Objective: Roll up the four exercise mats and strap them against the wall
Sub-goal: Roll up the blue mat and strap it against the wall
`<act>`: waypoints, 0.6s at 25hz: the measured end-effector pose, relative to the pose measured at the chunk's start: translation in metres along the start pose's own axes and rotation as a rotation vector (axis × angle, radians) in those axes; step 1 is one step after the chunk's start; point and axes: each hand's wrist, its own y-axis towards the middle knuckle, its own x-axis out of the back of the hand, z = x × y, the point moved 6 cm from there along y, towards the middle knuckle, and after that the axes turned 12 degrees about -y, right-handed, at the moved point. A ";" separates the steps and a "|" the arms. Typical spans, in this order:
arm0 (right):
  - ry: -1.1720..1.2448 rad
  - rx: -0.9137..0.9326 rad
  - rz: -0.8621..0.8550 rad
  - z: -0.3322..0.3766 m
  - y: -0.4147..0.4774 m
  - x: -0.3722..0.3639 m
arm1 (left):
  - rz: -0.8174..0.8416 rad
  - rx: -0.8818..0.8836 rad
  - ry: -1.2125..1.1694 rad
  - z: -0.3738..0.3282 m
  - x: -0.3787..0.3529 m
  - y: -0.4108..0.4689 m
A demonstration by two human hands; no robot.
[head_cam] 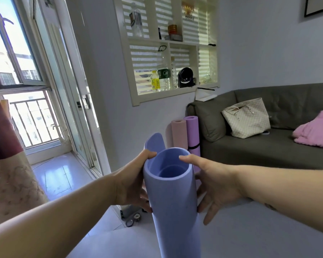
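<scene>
A blue exercise mat (173,202) stands upright in front of me, loosely rolled, with its open end up and a loose flap sticking out at the upper left. My left hand (132,181) grips its left side, thumb over the rim. My right hand (214,185) presses its right side, thumb on the rim and fingers spread. Against the far wall stand a rolled pink mat (179,135) and a rolled purple mat (193,135); the purple one has a black strap around it.
A grey sofa (268,146) with a checked bag (247,118) and pink cloth (315,131) fills the right. Shelves (168,41) with bottles hang above the mats. A glass balcony door (76,101) is left. Small items (132,218) lie on the floor.
</scene>
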 end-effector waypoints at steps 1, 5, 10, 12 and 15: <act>0.006 -0.005 -0.003 -0.007 0.003 -0.002 | -0.004 0.011 -0.015 0.007 0.000 0.004; 0.050 0.001 -0.005 -0.025 0.015 -0.003 | -0.028 0.016 -0.064 0.021 0.006 0.018; 0.051 -0.024 -0.052 -0.035 0.019 -0.004 | -0.008 0.030 -0.066 0.032 0.006 0.027; 0.039 -0.055 -0.077 -0.046 0.021 -0.006 | 0.012 0.047 -0.056 0.043 0.001 0.034; 0.051 -0.083 -0.113 -0.060 0.024 -0.006 | 0.002 0.054 -0.040 0.052 -0.007 0.043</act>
